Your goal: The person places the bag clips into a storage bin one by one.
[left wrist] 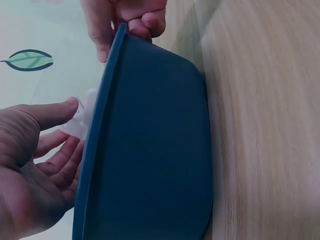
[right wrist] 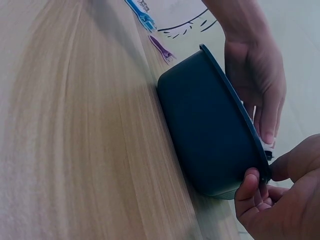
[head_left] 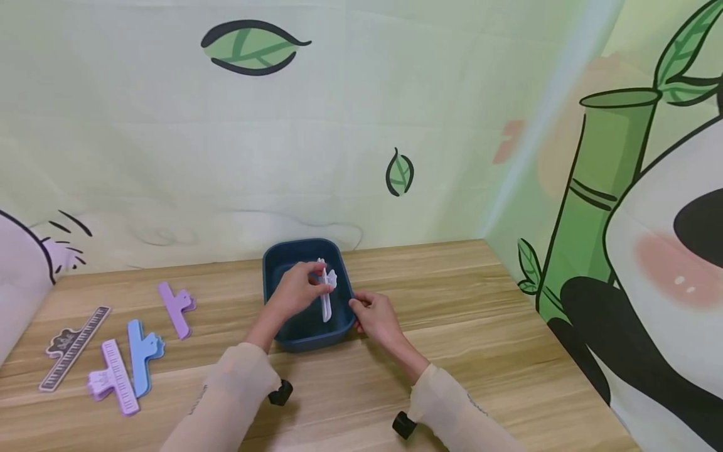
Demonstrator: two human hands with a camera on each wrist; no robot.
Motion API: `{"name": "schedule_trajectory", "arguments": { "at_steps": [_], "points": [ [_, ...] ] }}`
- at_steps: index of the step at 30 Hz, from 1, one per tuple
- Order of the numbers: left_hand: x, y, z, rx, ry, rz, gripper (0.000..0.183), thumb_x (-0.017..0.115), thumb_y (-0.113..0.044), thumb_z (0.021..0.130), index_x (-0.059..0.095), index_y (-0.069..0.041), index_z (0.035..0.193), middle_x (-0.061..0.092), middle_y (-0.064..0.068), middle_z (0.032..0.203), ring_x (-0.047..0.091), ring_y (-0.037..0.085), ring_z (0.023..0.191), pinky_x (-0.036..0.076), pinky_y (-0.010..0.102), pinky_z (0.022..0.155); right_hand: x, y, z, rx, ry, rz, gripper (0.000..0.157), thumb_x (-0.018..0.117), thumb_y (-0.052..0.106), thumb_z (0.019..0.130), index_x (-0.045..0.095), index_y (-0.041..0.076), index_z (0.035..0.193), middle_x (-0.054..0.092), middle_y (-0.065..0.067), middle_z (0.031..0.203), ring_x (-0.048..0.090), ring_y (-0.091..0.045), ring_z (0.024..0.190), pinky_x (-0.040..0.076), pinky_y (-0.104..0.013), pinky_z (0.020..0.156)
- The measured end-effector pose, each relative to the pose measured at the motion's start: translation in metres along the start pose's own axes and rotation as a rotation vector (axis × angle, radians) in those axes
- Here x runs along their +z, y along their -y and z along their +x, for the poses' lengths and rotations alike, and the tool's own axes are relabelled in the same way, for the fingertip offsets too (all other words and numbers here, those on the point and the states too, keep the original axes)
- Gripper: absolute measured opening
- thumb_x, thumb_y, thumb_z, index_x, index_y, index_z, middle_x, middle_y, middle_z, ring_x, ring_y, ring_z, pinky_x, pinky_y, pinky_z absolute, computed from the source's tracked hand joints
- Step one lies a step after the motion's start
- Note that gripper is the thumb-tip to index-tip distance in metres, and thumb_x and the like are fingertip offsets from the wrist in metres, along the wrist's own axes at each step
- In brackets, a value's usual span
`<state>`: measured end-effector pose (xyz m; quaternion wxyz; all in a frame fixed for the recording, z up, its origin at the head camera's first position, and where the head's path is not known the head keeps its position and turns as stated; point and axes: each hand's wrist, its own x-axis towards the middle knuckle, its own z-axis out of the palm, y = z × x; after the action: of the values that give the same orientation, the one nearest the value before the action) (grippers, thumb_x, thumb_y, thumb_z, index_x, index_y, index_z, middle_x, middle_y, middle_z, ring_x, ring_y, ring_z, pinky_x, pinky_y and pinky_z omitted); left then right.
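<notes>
A dark blue plastic bin (head_left: 309, 342) stands on the wooden table close to the back wall. Over its inside, my left hand (head_left: 295, 292) pinches a whitish bag clip (head_left: 326, 309) between thumb and fingers. The clip's long bar runs roughly front to back, and its shaped handle points right. From the left wrist side, the clip (left wrist: 80, 120) shows just past the bin's rim, its lower part hidden by the wall. My right hand (head_left: 377, 317) grips the bin's right rim, thumb (right wrist: 282, 167) on top and fingers curled beneath the edge.
Several similar clips lie at the table's left: a purple one (head_left: 176, 312), a blue one (head_left: 138, 358), a lilac one with ruler marks (head_left: 120, 376) and a dark one with ruler marks (head_left: 79, 345). A printed cloth wall (head_left: 339, 113) rises behind the table.
</notes>
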<state>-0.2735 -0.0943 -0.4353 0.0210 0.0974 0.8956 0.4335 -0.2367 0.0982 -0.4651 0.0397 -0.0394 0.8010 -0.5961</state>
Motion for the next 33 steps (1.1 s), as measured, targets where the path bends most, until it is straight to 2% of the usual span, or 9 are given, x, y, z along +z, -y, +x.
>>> {"name": "schedule_trajectory", "arguments": {
  "at_steps": [11, 18, 22, 27, 33],
  "points": [
    [0.009, 0.000, 0.007, 0.048, 0.024, 0.131, 0.045, 0.080, -0.014, 0.092, 0.066, 0.005, 0.130, 0.070, 0.018, 0.113, 0.066, 0.031, 0.098, 0.055, 0.044, 0.087, -0.001, 0.001, 0.000, -0.015, 0.002, 0.004, 0.028, 0.060, 0.003, 0.102, 0.066, -0.015, 0.123, 0.063, -0.012, 0.073, 0.052, -0.011, 0.053, 0.045, -0.020, 0.048],
    [0.011, -0.003, 0.007, -0.007, 0.048, 0.216, 0.046, 0.080, -0.018, 0.091, 0.066, 0.003, 0.131, 0.069, 0.019, 0.118, 0.063, 0.035, 0.109, 0.051, 0.050, 0.099, 0.000, 0.002, -0.001, -0.008, 0.000, 0.020, 0.026, 0.060, 0.002, 0.101, 0.067, -0.013, 0.122, 0.063, -0.013, 0.073, 0.052, -0.011, 0.052, 0.045, -0.020, 0.048],
    [0.012, -0.006, 0.007, -0.035, 0.062, 0.257, 0.048, 0.079, -0.019, 0.092, 0.066, 0.001, 0.133, 0.069, 0.019, 0.119, 0.063, 0.035, 0.109, 0.051, 0.051, 0.098, 0.000, 0.002, -0.001, -0.011, -0.002, 0.020, 0.026, 0.060, 0.001, 0.101, 0.067, -0.013, 0.121, 0.063, -0.014, 0.073, 0.052, -0.011, 0.053, 0.046, -0.020, 0.049],
    [0.014, -0.004, 0.007, -0.045, 0.077, 0.282, 0.048, 0.079, -0.020, 0.092, 0.065, 0.000, 0.134, 0.069, 0.018, 0.118, 0.063, 0.033, 0.107, 0.052, 0.050, 0.097, 0.000, 0.001, -0.001, -0.002, 0.003, 0.014, 0.027, 0.060, 0.003, 0.102, 0.067, -0.013, 0.123, 0.065, -0.021, 0.078, 0.052, -0.010, 0.053, 0.045, -0.019, 0.048],
    [0.014, -0.004, 0.010, -0.043, 0.083, 0.292, 0.048, 0.080, -0.019, 0.092, 0.066, 0.000, 0.133, 0.068, 0.018, 0.114, 0.062, 0.033, 0.105, 0.052, 0.050, 0.096, -0.001, 0.000, 0.000, -0.012, 0.007, 0.016, 0.026, 0.060, 0.002, 0.102, 0.067, -0.013, 0.122, 0.064, -0.018, 0.076, 0.052, -0.010, 0.053, 0.046, -0.020, 0.049]
  ]
}}
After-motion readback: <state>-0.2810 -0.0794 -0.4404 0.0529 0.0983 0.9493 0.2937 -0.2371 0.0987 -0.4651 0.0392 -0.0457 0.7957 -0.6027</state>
